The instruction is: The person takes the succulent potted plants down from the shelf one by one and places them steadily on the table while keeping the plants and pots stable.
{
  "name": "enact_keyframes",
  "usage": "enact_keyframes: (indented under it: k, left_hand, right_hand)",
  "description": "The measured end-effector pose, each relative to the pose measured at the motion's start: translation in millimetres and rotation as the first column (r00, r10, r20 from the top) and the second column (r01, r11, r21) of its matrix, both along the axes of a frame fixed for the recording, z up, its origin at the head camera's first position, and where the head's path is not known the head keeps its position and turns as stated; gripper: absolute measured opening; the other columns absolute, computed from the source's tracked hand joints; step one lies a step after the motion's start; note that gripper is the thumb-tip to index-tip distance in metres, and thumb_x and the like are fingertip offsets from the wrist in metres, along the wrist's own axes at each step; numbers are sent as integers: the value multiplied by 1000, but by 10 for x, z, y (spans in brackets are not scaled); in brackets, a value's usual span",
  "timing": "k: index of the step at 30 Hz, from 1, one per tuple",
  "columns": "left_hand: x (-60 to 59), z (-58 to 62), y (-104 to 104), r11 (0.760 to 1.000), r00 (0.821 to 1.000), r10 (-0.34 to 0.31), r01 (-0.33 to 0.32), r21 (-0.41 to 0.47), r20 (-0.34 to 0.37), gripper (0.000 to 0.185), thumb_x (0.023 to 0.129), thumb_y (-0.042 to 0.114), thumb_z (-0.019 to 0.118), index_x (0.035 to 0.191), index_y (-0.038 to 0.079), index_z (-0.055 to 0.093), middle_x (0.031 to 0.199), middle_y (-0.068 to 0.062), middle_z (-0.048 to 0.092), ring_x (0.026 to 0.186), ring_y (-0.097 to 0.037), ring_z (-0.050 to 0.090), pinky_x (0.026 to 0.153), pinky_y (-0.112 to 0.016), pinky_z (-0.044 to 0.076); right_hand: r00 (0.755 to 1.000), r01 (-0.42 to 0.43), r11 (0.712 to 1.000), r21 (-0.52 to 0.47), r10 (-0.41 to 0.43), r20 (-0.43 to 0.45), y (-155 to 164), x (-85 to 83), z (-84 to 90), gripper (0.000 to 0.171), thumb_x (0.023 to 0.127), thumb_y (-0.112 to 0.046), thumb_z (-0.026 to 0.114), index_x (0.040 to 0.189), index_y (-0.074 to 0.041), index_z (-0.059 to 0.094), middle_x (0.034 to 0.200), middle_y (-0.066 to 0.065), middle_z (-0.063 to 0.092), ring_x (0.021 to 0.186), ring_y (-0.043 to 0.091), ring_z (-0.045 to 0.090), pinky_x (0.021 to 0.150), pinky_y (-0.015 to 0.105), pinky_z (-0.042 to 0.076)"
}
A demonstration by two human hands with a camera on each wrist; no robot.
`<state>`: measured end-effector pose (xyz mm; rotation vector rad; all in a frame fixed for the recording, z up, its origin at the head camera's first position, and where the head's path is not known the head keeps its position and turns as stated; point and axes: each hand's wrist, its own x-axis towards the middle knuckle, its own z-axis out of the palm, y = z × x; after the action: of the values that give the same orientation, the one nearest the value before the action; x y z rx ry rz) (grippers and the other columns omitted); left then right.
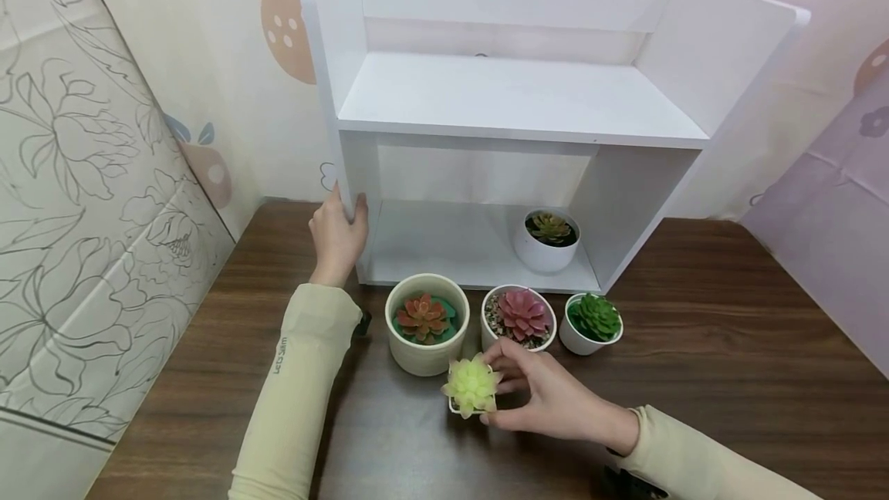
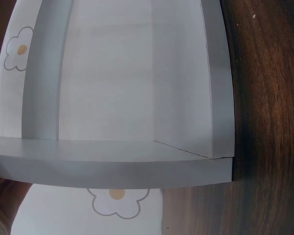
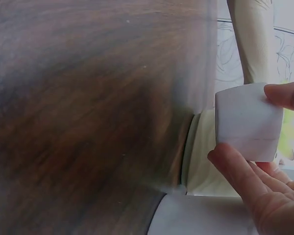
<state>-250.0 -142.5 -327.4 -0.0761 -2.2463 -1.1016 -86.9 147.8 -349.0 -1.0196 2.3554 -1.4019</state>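
The little yellow plant pot [image 1: 471, 388] sits low over the brown tabletop [image 1: 729, 376], in front of the other pots. The right hand [image 1: 549, 396] pinches it, with the thumb and fingers [image 3: 235, 166] curled on its white sides. Just behind it stand a big cream pot [image 1: 427, 322] with an orange plant, a pot with a pink plant [image 1: 522, 316], and a small pot with a green plant [image 1: 593, 321]. One more white pot [image 1: 549, 239] stands inside the white shelf [image 1: 514, 99]. The left hand [image 1: 338, 234] grips the shelf's left side wall.
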Motion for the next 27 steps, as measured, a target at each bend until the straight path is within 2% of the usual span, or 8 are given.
enact_keyframes:
  k: [10, 16, 27]
  left_hand:
    - [-5, -8, 1, 1000, 1000, -3, 3, -3, -12, 32, 96, 19, 53, 120, -2, 57, 113, -26, 66, 105, -42, 64, 90, -57, 45]
    - [3, -10, 3, 1000, 1000, -4, 3, -8, -20, 31, 96, 18, 52, 120, -2, 57, 113, -26, 66, 105, -42, 64, 90, -58, 45]
    - [1, -15, 1, 1000, 1000, -7, 7, -1, -17, 32, 96, 18, 52, 120, -3, 57, 114, -27, 65, 107, -42, 63, 92, -58, 44]
  right_hand:
    - [999, -29, 1000, 1, 29, 21, 4, 12, -127, 45, 79, -11, 77, 114, -4, 50, 115, 15, 64, 107, 12, 63, 82, 27, 55]
    - [997, -31, 999, -17, 32, 75, 3, 18, -194, 44, 81, -11, 76, 114, -3, 49, 118, 17, 64, 108, 10, 63, 84, 28, 54]
    - [993, -28, 999, -18, 30, 118, -6, 9, -222, 43, 83, -14, 75, 115, -3, 49, 115, 15, 66, 107, 9, 63, 85, 27, 54]
